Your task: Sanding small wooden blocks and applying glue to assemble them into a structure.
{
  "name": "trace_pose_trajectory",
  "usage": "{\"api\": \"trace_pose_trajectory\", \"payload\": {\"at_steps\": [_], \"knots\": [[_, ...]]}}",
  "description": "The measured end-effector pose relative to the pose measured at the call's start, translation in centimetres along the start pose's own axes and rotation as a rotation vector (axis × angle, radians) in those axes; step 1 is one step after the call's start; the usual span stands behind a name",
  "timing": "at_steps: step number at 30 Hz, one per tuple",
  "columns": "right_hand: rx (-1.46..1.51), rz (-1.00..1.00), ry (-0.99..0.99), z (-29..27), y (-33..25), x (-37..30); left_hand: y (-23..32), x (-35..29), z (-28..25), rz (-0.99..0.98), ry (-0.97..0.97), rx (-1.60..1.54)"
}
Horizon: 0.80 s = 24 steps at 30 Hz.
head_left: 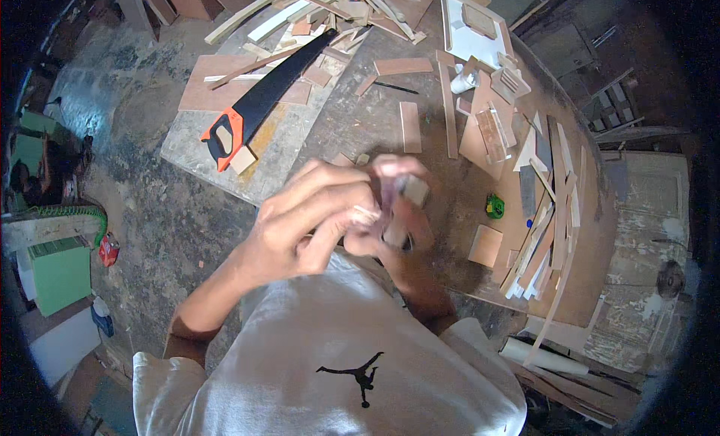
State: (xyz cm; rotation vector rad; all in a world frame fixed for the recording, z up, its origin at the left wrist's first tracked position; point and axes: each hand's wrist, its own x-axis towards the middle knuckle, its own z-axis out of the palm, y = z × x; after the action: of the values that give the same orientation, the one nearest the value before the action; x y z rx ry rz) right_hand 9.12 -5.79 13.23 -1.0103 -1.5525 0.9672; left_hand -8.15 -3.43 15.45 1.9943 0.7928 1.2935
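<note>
Both hands are raised close together in front of my shirt, above the table's near edge. My right hand (pixel 409 215) is closed round a small pale wooden block (pixel 412 190), smeared by motion; parts of it show between the fingers. My left hand (pixel 315 211) is beside it, its fingers curled into a pinch toward the right hand. Whether anything small sits in that pinch is hidden. Beyond the hands, a handsaw (pixel 274 91) with a black blade and orange handle lies on the table, its handle over a small wood offcut (pixel 243 161).
A flat wooden strip (pixel 410 127), a black pencil-like stick (pixel 396 87) and a white bottle (pixel 463 82) lie farther off on the worktable (pixel 337 98). To the right are a green tape measure (pixel 495 206), a square wood piece (pixel 486 245) and stacked strips (pixel 551 203).
</note>
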Motion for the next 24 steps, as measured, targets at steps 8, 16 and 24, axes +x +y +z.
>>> {"api": "trace_pose_trajectory", "payload": {"at_steps": [8,16,24], "knots": [[0.067,-0.513,0.134,1.2,3.3,0.4,0.2,-0.2,0.4,0.004,0.023,-0.01],[0.542,-0.122,0.068,-0.1,1.9,0.4,0.2,-0.2,0.3,-0.002,0.022,0.013],[0.53,-0.159,0.019,-0.6,2.4,-0.2,0.5,-0.3,0.0,0.018,-0.004,0.0]]}}
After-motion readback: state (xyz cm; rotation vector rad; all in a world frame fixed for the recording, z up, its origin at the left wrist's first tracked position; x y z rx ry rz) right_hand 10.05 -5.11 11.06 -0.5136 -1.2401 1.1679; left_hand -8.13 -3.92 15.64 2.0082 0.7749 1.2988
